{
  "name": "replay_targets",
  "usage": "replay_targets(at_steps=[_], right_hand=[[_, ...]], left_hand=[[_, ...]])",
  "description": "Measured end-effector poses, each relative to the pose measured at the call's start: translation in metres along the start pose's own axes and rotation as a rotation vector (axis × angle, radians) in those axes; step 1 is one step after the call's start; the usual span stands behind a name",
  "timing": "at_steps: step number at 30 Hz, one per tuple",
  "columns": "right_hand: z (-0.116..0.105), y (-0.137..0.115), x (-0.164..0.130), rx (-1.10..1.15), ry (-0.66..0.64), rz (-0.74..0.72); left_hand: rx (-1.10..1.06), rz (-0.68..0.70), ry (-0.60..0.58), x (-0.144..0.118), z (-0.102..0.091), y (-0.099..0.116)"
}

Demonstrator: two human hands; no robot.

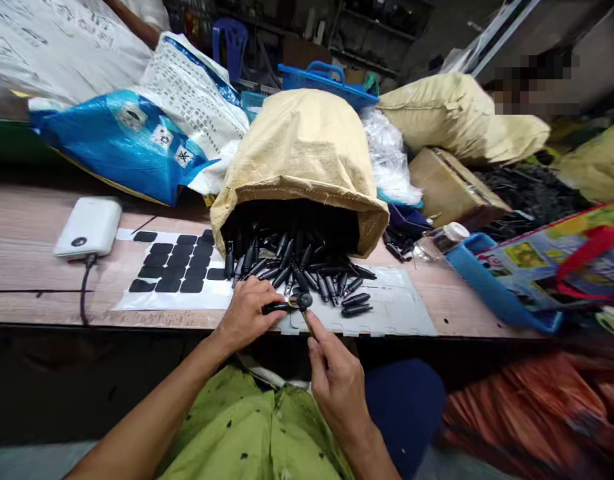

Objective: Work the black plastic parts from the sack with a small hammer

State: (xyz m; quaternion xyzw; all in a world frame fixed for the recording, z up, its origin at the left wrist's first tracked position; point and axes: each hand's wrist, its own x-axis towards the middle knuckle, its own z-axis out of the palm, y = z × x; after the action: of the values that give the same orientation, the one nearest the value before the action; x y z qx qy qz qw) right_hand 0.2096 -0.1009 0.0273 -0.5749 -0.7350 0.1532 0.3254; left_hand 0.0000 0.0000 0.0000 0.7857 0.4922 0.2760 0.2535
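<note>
My left hand (pixel 247 312) is closed on a black tapered plastic part (pixel 277 307), lying sideways at the table's front edge. My right hand (pixel 334 380) grips a thin-handled tool with a dark round head (pixel 305 301), index finger stretched along the handle. The round head meets the right end of the part, where a small yellowish bit shows; whether they touch I cannot tell. Just beyond my hands, a heap of similar black parts (pixel 291 257) spills from the mouth of a tan sack (pixel 307 147) onto a grey sheet (pixel 404 303).
Left of the heap lies a white sheet with black rounded patches (pixel 169 267). A white power bank (pixel 89 228) with a cable sits farther left. Blue-and-white bags (pixel 137 133) stand behind. To the right are a cardboard box (pixel 447 183) and a blue bin (pixel 501 287).
</note>
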Motion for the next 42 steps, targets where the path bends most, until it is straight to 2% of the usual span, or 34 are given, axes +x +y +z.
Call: replay_targets(at_steps=[7, 13, 17, 23, 27, 30, 32, 34, 37, 40, 42], right_hand=[[0.002, 0.005, -0.002, -0.034, -0.055, 0.015], [-0.004, 0.018, 0.003, -0.022, 0.098, 0.062], [-0.009, 0.032, 0.0, -0.045, 0.073, 0.097], [-0.004, 0.053, -0.006, 0.022, 0.051, 0.159], [0.0, 0.056, -0.006, 0.077, 0.081, 0.213], [0.0, 0.055, -0.007, 0.089, 0.08, 0.228], [0.0, 0.055, -0.007, 0.102, 0.073, 0.246], [0.0, 0.055, -0.007, 0.116, 0.069, 0.263], [0.001, 0.056, -0.006, 0.131, 0.067, 0.271], [0.001, 0.056, -0.006, 0.133, 0.074, 0.269], [0.001, 0.056, -0.006, 0.129, 0.082, 0.269]], left_hand=[[0.014, -0.005, 0.015, -0.001, 0.0, 0.0], [0.032, 0.015, 0.048, -0.002, 0.002, 0.001], [0.057, 0.039, 0.094, -0.004, 0.005, 0.003], [0.05, 0.146, 0.111, -0.008, 0.003, 0.003], [-0.103, 0.237, 0.08, -0.021, 0.001, 0.009], [-0.242, 0.307, -0.065, -0.042, 0.005, 0.025], [-0.256, 0.34, -0.249, -0.056, 0.014, 0.036], [-0.193, 0.311, -0.404, -0.067, 0.029, 0.04], [-0.076, 0.097, -0.492, -0.074, 0.059, 0.028], [-0.01, -0.161, -0.595, -0.073, 0.09, 0.001], [0.016, -0.246, -0.673, -0.073, 0.107, -0.016]])
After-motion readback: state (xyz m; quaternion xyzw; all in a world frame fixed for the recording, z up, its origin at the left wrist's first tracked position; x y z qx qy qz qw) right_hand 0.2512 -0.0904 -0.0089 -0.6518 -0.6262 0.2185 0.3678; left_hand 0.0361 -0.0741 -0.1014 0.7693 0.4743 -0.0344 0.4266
